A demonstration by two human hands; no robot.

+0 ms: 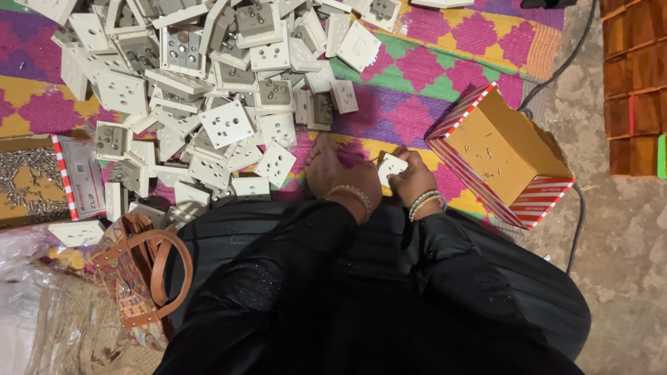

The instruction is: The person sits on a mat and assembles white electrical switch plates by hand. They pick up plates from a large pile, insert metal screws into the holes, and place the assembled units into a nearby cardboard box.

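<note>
From the head camera, looking down, you sit on a bright woven mat with pink, green and yellow diamonds [417,69]. Your two hands meet in front of your lap.

Your left hand [333,173] is curled, with its fingers bent down against the mat. It sits just beside the small white square plastic socket plate [391,167], at the plate's 9 o'clock. You cannot tell from here whether it grips the plate or only steadies it.

Your right hand [415,177] is at the plate's 3 o'clock. Its fingers are closed on the plate's edge, so this hand has hold of it. Both wrists wear thin beaded bangles.

The plate is low between the two hands, close to the mat.

At 10 o'clock from your hands lies a big heap of white and grey socket plates [201,83], many face up, many flipped over. At 3 o'clock stands an open cardboard box with red and white striped sides [507,149], with a few tiny bits on its brown floor. At 9 o'clock, well apart, a flat box full of small silver screws [28,180] sits by the mat's edge. A tan-strapped patterned bag [139,271] rests at 8 o'clock.

It looks like you are working on one plate at a time, and this one is mid-way. The next move likely needs a firm pinch and a steady plate.
</note>
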